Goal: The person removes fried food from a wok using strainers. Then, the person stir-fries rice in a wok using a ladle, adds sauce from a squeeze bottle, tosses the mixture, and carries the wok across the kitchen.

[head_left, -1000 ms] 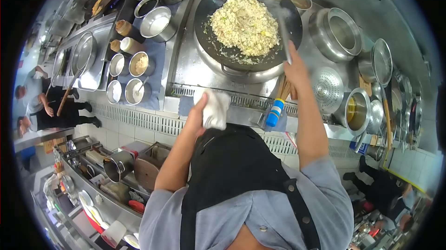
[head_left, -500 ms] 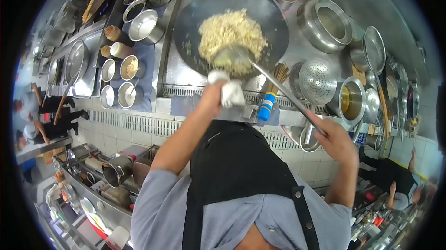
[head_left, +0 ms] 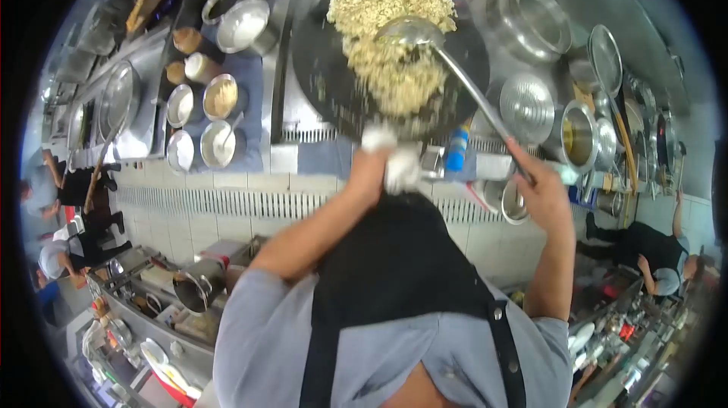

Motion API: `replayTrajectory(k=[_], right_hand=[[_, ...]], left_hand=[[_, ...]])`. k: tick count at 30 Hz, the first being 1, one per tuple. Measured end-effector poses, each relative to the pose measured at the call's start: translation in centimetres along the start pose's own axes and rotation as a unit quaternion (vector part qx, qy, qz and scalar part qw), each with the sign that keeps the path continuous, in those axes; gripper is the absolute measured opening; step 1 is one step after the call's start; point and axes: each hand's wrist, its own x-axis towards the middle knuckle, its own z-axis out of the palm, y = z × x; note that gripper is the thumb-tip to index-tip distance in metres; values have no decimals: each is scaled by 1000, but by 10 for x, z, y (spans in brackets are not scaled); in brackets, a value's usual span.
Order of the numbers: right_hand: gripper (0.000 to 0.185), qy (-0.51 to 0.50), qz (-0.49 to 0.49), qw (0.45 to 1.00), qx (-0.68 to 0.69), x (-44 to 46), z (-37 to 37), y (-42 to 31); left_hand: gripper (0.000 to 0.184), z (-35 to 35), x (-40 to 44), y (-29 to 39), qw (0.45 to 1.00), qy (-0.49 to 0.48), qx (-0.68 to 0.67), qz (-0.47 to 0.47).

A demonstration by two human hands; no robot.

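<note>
My left hand [head_left: 369,174] is closed around a bunched white cloth [head_left: 402,171] at the near rim of a large dark wok [head_left: 322,67]. The wok handle, if one is under the cloth, is hidden. Pale yellow fried rice [head_left: 390,2] spreads from the wok's far side toward its near side, its lower part blurred by motion. My right hand [head_left: 542,188] grips the long handle of a metal ladle [head_left: 413,31]. The ladle's bowl is over the middle of the rice.
Left of the wok stand small metal pots of seasonings [head_left: 221,97] and squeeze bottles [head_left: 202,67]. To the right are a perforated strainer [head_left: 527,108], a pot of yellow liquid [head_left: 580,139] and a blue container [head_left: 456,152]. Other people are at both sides.
The rice has moved to the far side of the wok and stretches out toward me. The ladle's bowl has moved away from me and slightly right. My left hand with the cloth appears nearer my body.
</note>
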Motion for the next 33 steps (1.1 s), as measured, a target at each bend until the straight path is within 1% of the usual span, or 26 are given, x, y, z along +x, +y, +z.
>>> replayTrajectory(k=[1,2,3,4,6,7,8,9,10,12,13,14,16,17,18,19,21,22,25,28,29,32,33], right_hand=[[62,-23,16,999,37,-12,-3,-5],[63,-23,1,1000,-8,-5,4,-8],[63,-22,-11,998,-52,7,15,-7],[63,-29,-14,995,-95,12,29,-5],[64,1,42,993,-112,48,61,-17],[65,17,66,990,-120,60,72,-18],[65,70,11,993,-97,57,78,-12],[65,125,-47,988,-76,49,82,-6],[65,178,-104,977,-54,45,84,-3],[62,166,-17,984,59,23,68,-15],[61,147,35,982,116,5,67,-22],[60,148,30,982,112,3,73,-22],[59,162,7,982,97,16,93,-18],[59,156,39,980,119,30,110,-15],[59,139,88,982,94,46,128,-16],[59,121,136,981,68,59,143,-10],[58,145,74,986,25,79,202,50],[58,156,43,987,4,87,216,67],[60,120,79,989,42,95,181,57],[64,169,-12,979,115,119,144,40],[65,187,-32,978,87,136,137,44],[64,231,0,971,57,204,130,38],[64,201,28,978,46,223,123,23]], left_hand=[[28,13,6,27,998,-39,-49,-9],[23,13,45,36,994,-96,-56,9],[21,28,62,55,993,-82,-84,14],[20,41,60,74,993,-64,-95,19],[25,22,86,33,998,-44,-8,45],[29,8,75,14,994,-21,104,35],[34,-9,55,-5,976,-1,217,33],[42,-24,40,-24,979,-2,189,72],[43,-28,17,-19,984,-39,147,93],[36,-19,2,2,992,-25,101,73],[33,-15,3,20,997,-56,42,9],[30,-2,30,48,995,-96,-18,-36],[29,16,69,69,992,-112,-50,2],[29,20,86,75,989,-131,-70,3],[29,22,101,78,986,-146,-83,-8],[29,22,112,78,988,-138,-62,-13],[28,22,125,73,990,-133,-38,-21],[28,22,128,71,990,-137,-32,-22],[29,28,131,78,991,-127,-13,-35],[33,34,124,76,992,-112,-2,-59],[34,35,124,77,992,-109,-7,-60],[36,35,125,81,993,-108,-17,-55],[37,35,126,82,992,-110,-18,-52]])
